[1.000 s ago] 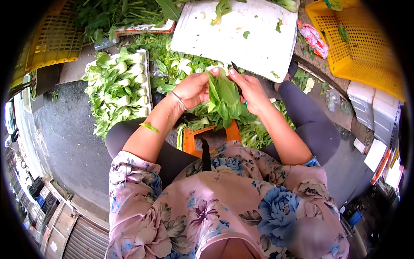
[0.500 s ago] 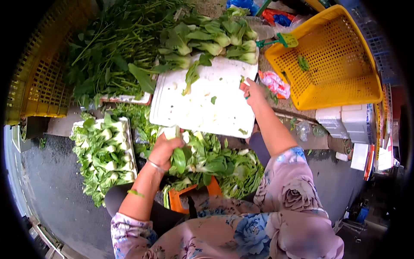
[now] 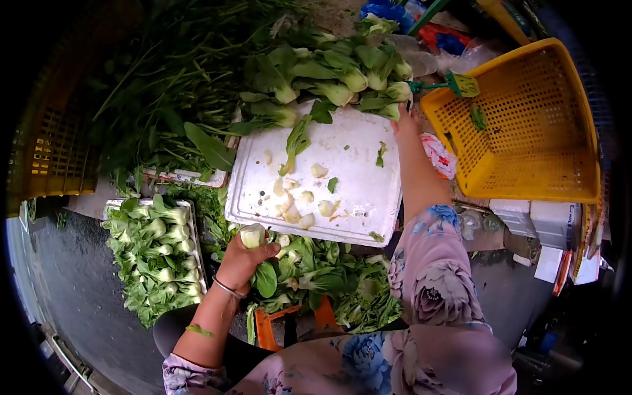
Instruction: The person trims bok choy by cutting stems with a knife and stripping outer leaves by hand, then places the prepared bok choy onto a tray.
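Your left hand (image 3: 242, 258) is clamped around a head of bok choy (image 3: 252, 236) just off the near left edge of the white board (image 3: 368, 164), the pale base pointing toward the board and the leaves trailing back toward you. Your right hand (image 3: 406, 122) reaches to the board's far right corner, the nearer hand to the corner bok choy (image 3: 383, 105), which lies at the fingers, just left and beyond, its long axis roughly along the far edge, base to the right. Whether that grip is apart or closed cannot be told; the forearm and leaves obscure it. Cut stem ends (image 3: 288, 209) litter the board's near left part; a yellow crate (image 3: 540, 151) stands to its right.
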Motion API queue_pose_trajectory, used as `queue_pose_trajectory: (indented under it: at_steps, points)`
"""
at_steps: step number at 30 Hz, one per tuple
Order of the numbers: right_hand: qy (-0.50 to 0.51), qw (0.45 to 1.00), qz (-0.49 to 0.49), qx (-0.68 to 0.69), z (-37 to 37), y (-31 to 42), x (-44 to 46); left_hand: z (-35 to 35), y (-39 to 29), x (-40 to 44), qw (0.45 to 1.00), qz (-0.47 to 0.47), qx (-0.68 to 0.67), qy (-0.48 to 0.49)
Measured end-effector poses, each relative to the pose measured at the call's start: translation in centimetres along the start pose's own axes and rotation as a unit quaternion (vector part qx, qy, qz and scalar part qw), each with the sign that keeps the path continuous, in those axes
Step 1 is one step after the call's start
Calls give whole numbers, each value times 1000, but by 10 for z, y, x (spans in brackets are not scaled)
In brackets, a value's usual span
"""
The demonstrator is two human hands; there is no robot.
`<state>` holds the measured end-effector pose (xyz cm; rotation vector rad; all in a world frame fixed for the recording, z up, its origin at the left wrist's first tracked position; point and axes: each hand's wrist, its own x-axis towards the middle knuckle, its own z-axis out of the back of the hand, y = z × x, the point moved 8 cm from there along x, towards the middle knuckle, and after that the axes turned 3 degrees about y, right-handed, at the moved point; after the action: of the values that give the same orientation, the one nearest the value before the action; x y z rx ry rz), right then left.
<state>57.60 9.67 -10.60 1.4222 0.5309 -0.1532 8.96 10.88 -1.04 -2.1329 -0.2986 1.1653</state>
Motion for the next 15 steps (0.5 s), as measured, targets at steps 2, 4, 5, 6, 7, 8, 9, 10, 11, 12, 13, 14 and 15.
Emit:
queue_pose_trajectory:
  at_steps: [2, 4, 5, 6, 7, 8, 9, 10, 11, 12, 13, 14, 15]
  points:
    - [34, 994, 102, 10, 6, 1, -4, -1, 0, 2, 1000, 0, 1, 10]
    - [56, 991, 123, 24, 12, -1, -22, -5, -5, 0, 1000, -18, 12, 15]
    - [76, 987, 140, 37, 16, 1, -33, -8, -8, -2, 999, -33, 24, 19]
    - [77, 986, 145, 37, 27, -1, -38, -9, -6, -1, 998, -37, 38, 40]
    - [81, 984, 160, 18, 38, 0, -43, -10, -7, -4, 998, -41, 36, 43]
    - [85, 981, 174, -2, 48, 2, -47, -14, -9, -7, 998, -46, 20, 47]
    - [87, 980, 181, -2, 52, 8, -56, -19, -10, -11, 997, -52, 4, 50]
    - [60, 985, 161, -30, 60, 8, -65, -22, -9, -14, 997, -62, -2, 50]
    - [33, 988, 142, -55, 65, 10, -70, -25, -8, -18, 996, -69, -2, 53]
    - [36, 987, 149, -51, 64, 17, -71, -29, -6, -22, 996, -64, -13, 66]
    - [42, 986, 125, -98, 62, 17, -71, -31, -4, -25, 995, -56, -24, 76]
    - [49, 983, 99, -146, 59, 13, -70, -32, -3, -28, 994, -66, -14, 85]
    - [55, 983, 98, -146, 59, 11, -62, -31, -3, -31, 994, -68, -15, 79]
